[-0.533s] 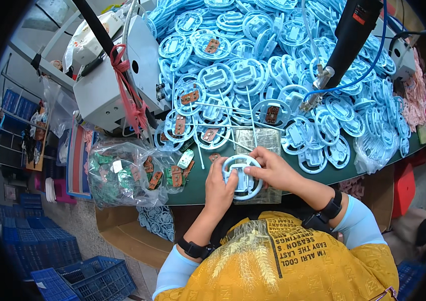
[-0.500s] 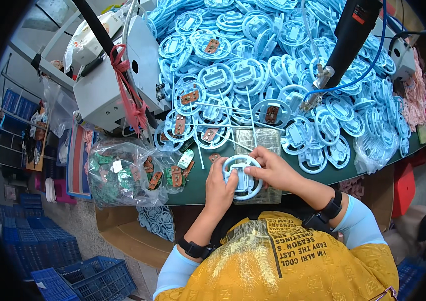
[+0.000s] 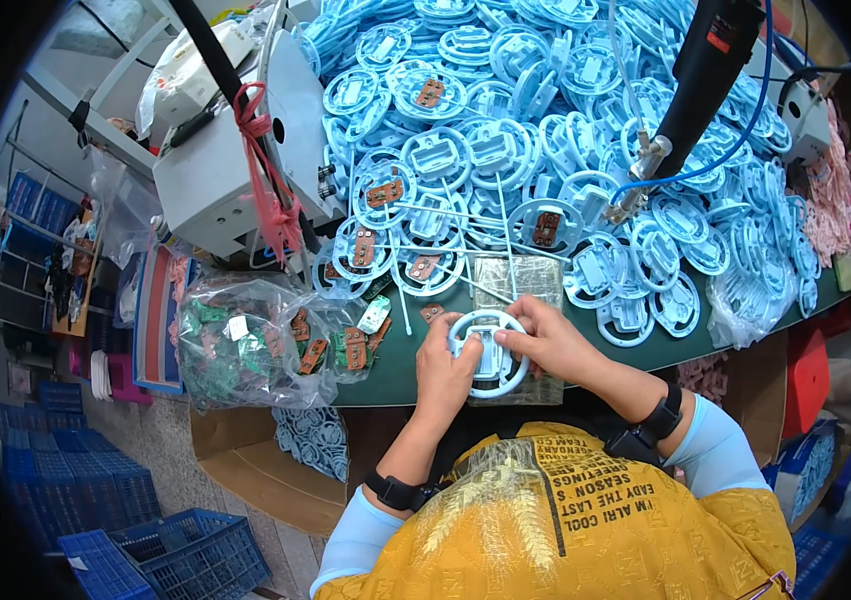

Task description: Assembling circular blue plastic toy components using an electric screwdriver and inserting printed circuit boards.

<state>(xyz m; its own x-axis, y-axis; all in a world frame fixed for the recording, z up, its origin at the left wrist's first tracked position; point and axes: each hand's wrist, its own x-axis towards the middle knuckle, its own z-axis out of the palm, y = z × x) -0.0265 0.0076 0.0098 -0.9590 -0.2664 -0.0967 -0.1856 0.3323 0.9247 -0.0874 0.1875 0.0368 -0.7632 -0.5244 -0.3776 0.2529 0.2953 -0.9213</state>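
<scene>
A light blue plastic toy steering wheel (image 3: 488, 372) is held between my two hands above the front of the table. My left hand (image 3: 444, 360) grips its left rim, thumb on the wheel's middle. My right hand (image 3: 548, 343) closes on its upper right side, the thumb also pressing the middle. Below the wheel lies a tape-wrapped block (image 3: 543, 391). A brown circuit board (image 3: 432, 313) sits just beyond my left fingers. Past my hands, several blue wheels hold brown boards, such as the wheel (image 3: 363, 268) at the near left of the pile.
A large pile of blue wheels (image 3: 495, 150) covers the table's far side. At left, a clear bag (image 3: 235, 345) holds green and brown boards beside a grey machine box (image 3: 235, 190). A black tool arm with a metal tip (image 3: 653, 155) hangs at right. Blue crates (image 3: 195, 560) stand on the floor.
My hands keep their hold on the steering wheel, with only slight shifts. The whole view has moved a little.
</scene>
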